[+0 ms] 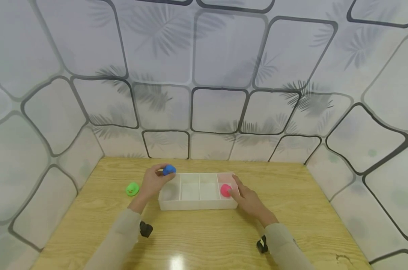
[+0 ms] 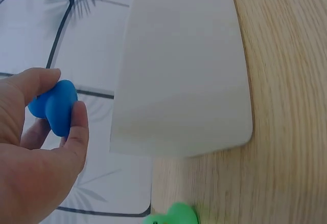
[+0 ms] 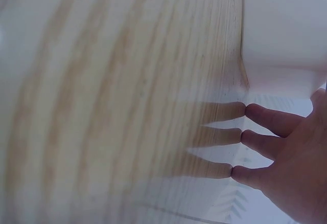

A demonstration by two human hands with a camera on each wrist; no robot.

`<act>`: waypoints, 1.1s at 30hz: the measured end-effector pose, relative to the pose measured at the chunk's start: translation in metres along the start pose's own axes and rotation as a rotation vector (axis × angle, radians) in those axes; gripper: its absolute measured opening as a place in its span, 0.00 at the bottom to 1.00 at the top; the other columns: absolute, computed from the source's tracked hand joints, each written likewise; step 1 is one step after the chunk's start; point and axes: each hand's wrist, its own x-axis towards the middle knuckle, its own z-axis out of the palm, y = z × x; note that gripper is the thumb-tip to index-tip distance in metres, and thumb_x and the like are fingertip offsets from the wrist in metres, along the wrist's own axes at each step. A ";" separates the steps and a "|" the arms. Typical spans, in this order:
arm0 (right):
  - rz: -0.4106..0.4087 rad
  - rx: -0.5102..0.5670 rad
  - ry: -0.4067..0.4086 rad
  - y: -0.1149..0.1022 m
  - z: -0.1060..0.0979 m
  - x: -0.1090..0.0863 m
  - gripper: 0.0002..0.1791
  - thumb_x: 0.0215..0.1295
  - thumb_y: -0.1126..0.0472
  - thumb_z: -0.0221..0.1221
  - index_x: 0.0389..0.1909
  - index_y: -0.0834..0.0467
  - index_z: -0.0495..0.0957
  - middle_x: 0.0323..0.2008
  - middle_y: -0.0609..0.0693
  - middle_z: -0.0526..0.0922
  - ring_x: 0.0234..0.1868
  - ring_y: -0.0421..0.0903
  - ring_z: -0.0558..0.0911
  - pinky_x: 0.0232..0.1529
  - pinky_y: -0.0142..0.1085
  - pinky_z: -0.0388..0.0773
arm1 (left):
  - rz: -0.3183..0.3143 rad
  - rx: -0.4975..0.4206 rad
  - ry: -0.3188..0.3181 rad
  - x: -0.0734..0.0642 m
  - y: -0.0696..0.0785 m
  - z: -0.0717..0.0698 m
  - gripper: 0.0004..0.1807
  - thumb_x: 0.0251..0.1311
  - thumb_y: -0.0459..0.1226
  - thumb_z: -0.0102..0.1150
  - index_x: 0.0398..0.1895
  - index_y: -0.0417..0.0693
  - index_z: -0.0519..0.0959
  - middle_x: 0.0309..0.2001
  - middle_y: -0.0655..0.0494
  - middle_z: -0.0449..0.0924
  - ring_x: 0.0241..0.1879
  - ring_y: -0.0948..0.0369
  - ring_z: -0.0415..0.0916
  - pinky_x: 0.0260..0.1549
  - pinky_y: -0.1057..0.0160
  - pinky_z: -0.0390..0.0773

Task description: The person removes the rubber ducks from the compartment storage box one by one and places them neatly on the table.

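Note:
My left hand (image 1: 153, 182) pinches a small blue rubber duck (image 1: 169, 170) between thumb and fingers, above the far left corner of a white divided tray (image 1: 198, 205). In the left wrist view the blue duck (image 2: 61, 107) is held beside the tray's end wall (image 2: 184, 81). At the tray's right end lies my right hand (image 1: 249, 200), its thumb over the wall close to a pink toy (image 1: 225, 190) in the rightmost compartment. The right wrist view shows the right hand (image 3: 291, 152) with several straight fingers, their tips touching the table beside the tray (image 3: 281, 75).
Left of the tray sits a green rubber duck (image 1: 132, 189) on the wooden table (image 1: 197, 240). Patterned panels (image 1: 217, 112) rise behind the table and along both sides. Black wrist cameras (image 1: 145, 229) hang under both sleeves.

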 end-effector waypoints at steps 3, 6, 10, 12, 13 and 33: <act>0.001 -0.006 0.003 -0.001 0.000 0.000 0.40 0.82 0.39 0.49 0.86 0.48 0.49 0.76 0.68 0.68 0.73 0.70 0.72 0.75 0.64 0.67 | 0.019 0.007 0.000 -0.001 -0.005 -0.009 0.28 0.68 0.40 0.71 0.67 0.38 0.78 0.65 0.36 0.79 0.55 0.48 0.85 0.47 0.67 0.83; 0.003 -0.008 0.001 -0.001 -0.001 0.000 0.40 0.82 0.39 0.48 0.86 0.48 0.48 0.76 0.68 0.68 0.74 0.70 0.71 0.75 0.64 0.66 | 0.025 -0.005 -0.012 -0.003 -0.010 -0.020 0.27 0.68 0.39 0.70 0.67 0.39 0.78 0.67 0.36 0.77 0.58 0.45 0.83 0.45 0.70 0.83; 0.007 -0.002 -0.002 -0.004 -0.002 -0.001 0.40 0.82 0.40 0.49 0.86 0.48 0.49 0.76 0.68 0.68 0.73 0.71 0.71 0.75 0.65 0.66 | 0.022 -0.010 -0.022 -0.006 -0.018 -0.033 0.29 0.69 0.40 0.69 0.70 0.38 0.75 0.71 0.35 0.73 0.63 0.41 0.79 0.47 0.70 0.84; 0.009 0.000 -0.005 -0.004 -0.003 0.000 0.40 0.82 0.40 0.49 0.86 0.48 0.49 0.76 0.69 0.68 0.73 0.71 0.72 0.75 0.65 0.66 | 0.020 -0.001 -0.020 -0.008 -0.021 -0.040 0.31 0.70 0.40 0.69 0.71 0.38 0.73 0.72 0.34 0.71 0.65 0.40 0.78 0.50 0.66 0.86; 0.010 0.000 -0.006 -0.004 -0.003 0.000 0.40 0.82 0.41 0.49 0.86 0.48 0.49 0.75 0.69 0.69 0.73 0.71 0.72 0.74 0.65 0.66 | 0.016 0.007 -0.014 -0.008 -0.023 -0.042 0.31 0.70 0.41 0.69 0.71 0.38 0.72 0.72 0.34 0.71 0.66 0.40 0.77 0.51 0.65 0.86; 0.021 0.005 -0.012 -0.001 0.000 0.001 0.40 0.82 0.38 0.48 0.86 0.46 0.48 0.78 0.66 0.66 0.74 0.70 0.71 0.76 0.64 0.65 | -0.030 0.176 0.119 -0.017 -0.042 -0.090 0.32 0.71 0.48 0.67 0.71 0.40 0.75 0.70 0.36 0.75 0.67 0.39 0.75 0.51 0.63 0.82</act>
